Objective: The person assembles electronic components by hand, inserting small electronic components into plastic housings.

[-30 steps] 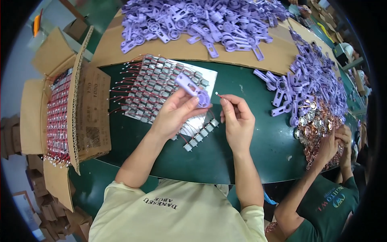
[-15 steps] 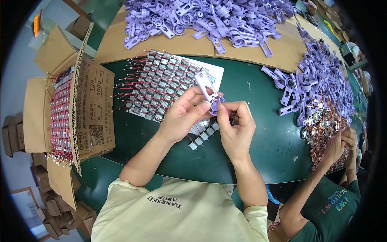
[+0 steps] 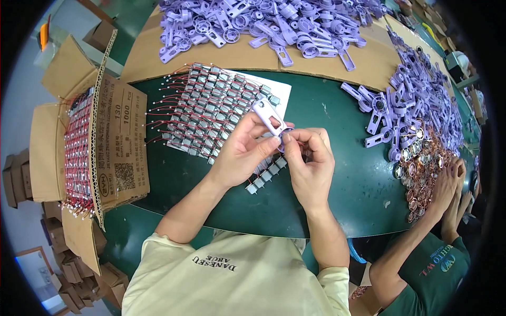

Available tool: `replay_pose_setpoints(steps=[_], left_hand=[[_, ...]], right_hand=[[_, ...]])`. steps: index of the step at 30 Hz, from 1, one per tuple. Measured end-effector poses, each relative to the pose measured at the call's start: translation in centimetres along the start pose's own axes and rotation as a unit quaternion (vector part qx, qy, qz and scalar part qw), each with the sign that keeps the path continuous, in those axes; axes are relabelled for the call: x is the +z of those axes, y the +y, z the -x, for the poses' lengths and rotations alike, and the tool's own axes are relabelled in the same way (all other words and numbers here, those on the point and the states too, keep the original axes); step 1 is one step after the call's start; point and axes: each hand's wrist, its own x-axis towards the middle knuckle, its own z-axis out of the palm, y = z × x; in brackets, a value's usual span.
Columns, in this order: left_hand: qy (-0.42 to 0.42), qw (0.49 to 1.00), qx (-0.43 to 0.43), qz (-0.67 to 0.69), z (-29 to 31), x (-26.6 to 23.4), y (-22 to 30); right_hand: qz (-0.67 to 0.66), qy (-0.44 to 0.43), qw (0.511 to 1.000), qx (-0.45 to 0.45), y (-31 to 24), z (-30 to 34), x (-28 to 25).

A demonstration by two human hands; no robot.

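My left hand (image 3: 240, 155) is closed on a purple plastic fan housing (image 3: 267, 116), a part with a slotted handle and a round ring end. The handle tilts up and to the left above my fingers. At the ring end my right hand (image 3: 312, 166) pinches with thumb and forefinger; its fingers cover most of the ring, and whether they hold a small piece too is hidden. Behind my hands lie many small silver motors (image 3: 211, 105) with red wires, in rows on a white board (image 3: 281, 95). A short row of motors (image 3: 268, 175) sits just below my hands.
On the left stands an open cardboard box (image 3: 124, 142) packed with wired motors. Purple housings (image 3: 295, 26) are heaped on cardboard at the back, with another pile (image 3: 416, 95) at the right. Beside copper-coloured rings (image 3: 419, 179), a co-worker's hands (image 3: 448, 181) are at work.
The housing has turned in my hands, so its ring now shows more edge-on and my right fingers cover more of it. The co-worker's hands have shifted at the rings.
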Motion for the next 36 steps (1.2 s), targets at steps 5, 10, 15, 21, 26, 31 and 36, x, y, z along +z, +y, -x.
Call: replay_pose_setpoints(steps=[5, 10, 15, 21, 26, 31, 36], left_hand=[[0.015, 0.999, -0.044, -0.013, 0.3, 0.6, 0.1], [0.024, 0.997, -0.03, -0.071, 0.4, 0.4, 0.4], [0.103, 0.994, -0.003, -0.033, -0.4, -0.7, 0.7], [0.122, 0.991, -0.005, -0.05, -0.8, -1.0, 1.0], [0.148, 0.986, 0.017, -0.078, -0.6, -0.8, 0.9], [0.101, 0.989, 0.047, -0.096, -0.3, -0.5, 0.8], [0.042, 0.993, -0.006, -0.108, 0.0, 0.1, -0.1]], right_hand=[[0.068, 0.0, 0.997, -0.041, -0.5, 0.0, -0.3], [0.066, -0.04, 0.997, -0.028, -0.1, -0.2, -0.6], [0.022, -0.094, 0.995, 0.033, -0.7, -0.6, -1.8], [-0.019, -0.309, 0.95, 0.047, -1.3, -0.6, -3.0], [-0.033, -0.111, 0.99, 0.075, -1.7, -0.9, -2.3], [0.179, -0.127, 0.974, -0.056, -1.8, -1.4, -2.9], [0.096, -0.104, 0.99, 0.014, -0.7, -0.9, -2.3]])
